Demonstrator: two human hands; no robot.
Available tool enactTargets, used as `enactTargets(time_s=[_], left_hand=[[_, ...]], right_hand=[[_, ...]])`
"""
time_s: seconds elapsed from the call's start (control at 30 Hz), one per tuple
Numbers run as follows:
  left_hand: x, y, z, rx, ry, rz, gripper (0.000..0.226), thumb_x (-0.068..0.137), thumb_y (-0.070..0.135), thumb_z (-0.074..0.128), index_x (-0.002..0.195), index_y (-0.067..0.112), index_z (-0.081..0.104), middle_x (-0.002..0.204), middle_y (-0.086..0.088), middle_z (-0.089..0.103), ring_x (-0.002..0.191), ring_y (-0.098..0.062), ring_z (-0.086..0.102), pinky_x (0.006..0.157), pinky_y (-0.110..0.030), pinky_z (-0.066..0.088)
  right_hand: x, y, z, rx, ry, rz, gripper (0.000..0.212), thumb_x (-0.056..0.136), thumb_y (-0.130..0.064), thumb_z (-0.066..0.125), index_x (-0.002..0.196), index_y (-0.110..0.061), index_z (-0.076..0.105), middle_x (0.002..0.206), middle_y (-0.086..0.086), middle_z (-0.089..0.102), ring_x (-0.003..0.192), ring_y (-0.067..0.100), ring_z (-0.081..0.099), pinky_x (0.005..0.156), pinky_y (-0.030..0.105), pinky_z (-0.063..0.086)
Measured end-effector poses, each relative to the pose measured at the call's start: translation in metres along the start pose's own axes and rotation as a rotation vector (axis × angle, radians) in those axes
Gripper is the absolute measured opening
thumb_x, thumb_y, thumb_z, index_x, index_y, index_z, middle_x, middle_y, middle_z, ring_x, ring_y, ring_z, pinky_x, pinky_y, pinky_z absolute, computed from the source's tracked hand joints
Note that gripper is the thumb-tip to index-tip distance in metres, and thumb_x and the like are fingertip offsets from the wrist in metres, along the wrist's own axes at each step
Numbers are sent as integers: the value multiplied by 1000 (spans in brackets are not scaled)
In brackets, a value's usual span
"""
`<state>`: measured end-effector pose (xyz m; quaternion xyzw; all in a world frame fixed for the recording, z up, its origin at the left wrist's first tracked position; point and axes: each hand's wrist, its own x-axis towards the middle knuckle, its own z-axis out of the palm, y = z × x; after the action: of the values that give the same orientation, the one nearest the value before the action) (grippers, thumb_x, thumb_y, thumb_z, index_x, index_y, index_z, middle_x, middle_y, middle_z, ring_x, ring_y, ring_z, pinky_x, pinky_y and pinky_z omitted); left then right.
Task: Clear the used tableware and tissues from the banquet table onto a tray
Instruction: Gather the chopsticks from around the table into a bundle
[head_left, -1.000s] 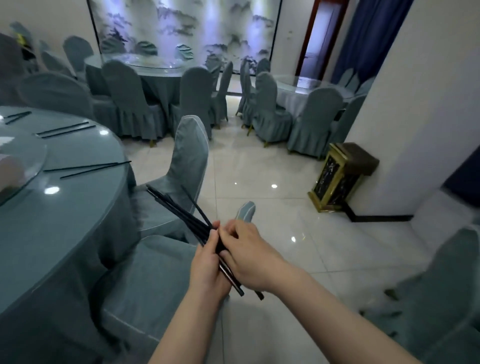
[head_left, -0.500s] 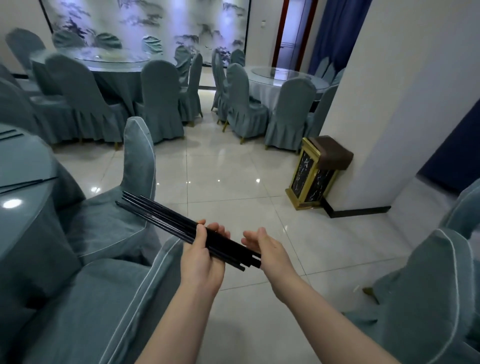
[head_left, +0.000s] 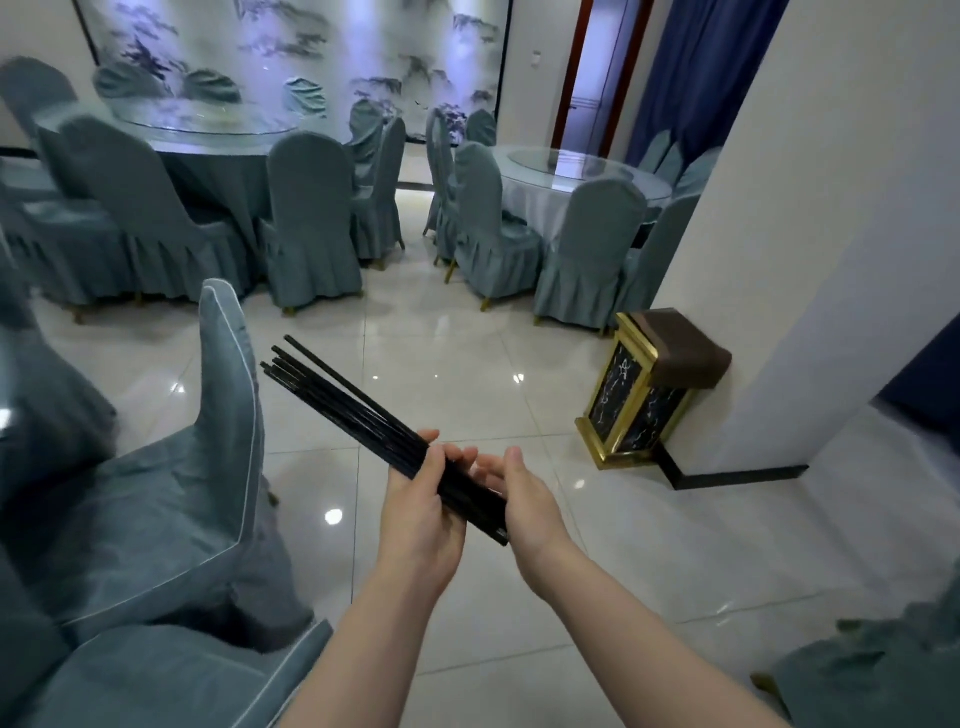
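The view has swung out toward the room, and no tray is in sight, so carrying likely comes next. The floor (head_left: 467, 364) lies open ahead, with a chair (head_left: 228, 415) close on the left and a bin (head_left: 649, 395) against the right wall. The chopsticks (head_left: 353, 400) are bundled in the left hand (head_left: 421, 525), whose fingers curl round them. The right hand (head_left: 524, 504) has let go and lies flat against their ends.

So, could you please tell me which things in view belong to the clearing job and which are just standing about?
Job:
black chopsticks, gripped by the left hand
right hand, open at their near ends

Standing about:
covered chair
round table
gold-trimmed bin
blue curtain
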<state>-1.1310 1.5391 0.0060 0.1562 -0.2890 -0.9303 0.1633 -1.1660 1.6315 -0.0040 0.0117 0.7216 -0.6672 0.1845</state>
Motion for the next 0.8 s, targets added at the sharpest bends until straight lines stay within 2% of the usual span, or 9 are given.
enactTargets(time_s=[0.07, 0.23, 0.37, 0.43, 0.6, 0.73, 0.8], left_hand=[[28, 5, -1, -16, 60, 23, 10, 100, 11, 43, 100, 15, 52, 65, 1, 57, 67, -13, 63, 76, -32, 50], [102, 24, -13, -68, 244, 165, 16, 102, 18, 40, 98, 20, 55, 59, 6, 46, 49, -7, 45, 60, -25, 39], [155, 40, -19, -103, 388, 289, 17, 101, 26, 43, 91, 22, 56, 55, 9, 41, 43, -5, 38, 46, -18, 37], [173, 49, -21, -152, 461, 355, 17, 98, 32, 48, 87, 22, 56, 53, 10, 35, 41, -4, 34, 41, -16, 35], [184, 69, -32, -193, 633, 501, 21, 95, 24, 54, 75, 21, 49, 46, 11, 29, 35, -2, 28, 34, -14, 28], [178, 87, -48, -230, 775, 586, 17, 99, 19, 47, 83, 22, 51, 42, 11, 32, 31, -1, 29, 31, -12, 26], [174, 98, -56, -239, 839, 656, 16, 99, 18, 46, 85, 21, 53, 43, 10, 35, 32, -2, 32, 32, -12, 28]], right_hand=[[33, -8, 6, 10, -40, 8, 51, 103, -46, 23, 120, -16, 60, 116, -1, 66, 108, 9, 60, 87, 24, 46], [123, -23, 19, -49, -216, 12, 48, 103, -47, 24, 121, -20, 58, 117, -4, 63, 112, 11, 56, 98, 32, 42], [199, -43, 31, -150, -392, -25, 32, 100, -42, 37, 103, -27, 65, 108, -9, 68, 107, 8, 59, 88, 29, 46], [234, -57, 44, -187, -498, -3, 24, 97, -36, 45, 101, -27, 66, 106, -9, 70, 105, 10, 61, 86, 28, 49], [287, -84, 86, -267, -786, 22, 24, 99, -33, 43, 105, -26, 65, 109, -5, 70, 104, 13, 63, 96, 36, 49], [308, -100, 124, -336, -972, -49, 19, 99, -27, 49, 111, -24, 63, 106, -6, 70, 98, 10, 65, 88, 32, 50], [316, -108, 147, -372, -1048, -104, 17, 98, -22, 52, 109, -24, 63, 103, -6, 71, 97, 12, 65, 88, 39, 52]])
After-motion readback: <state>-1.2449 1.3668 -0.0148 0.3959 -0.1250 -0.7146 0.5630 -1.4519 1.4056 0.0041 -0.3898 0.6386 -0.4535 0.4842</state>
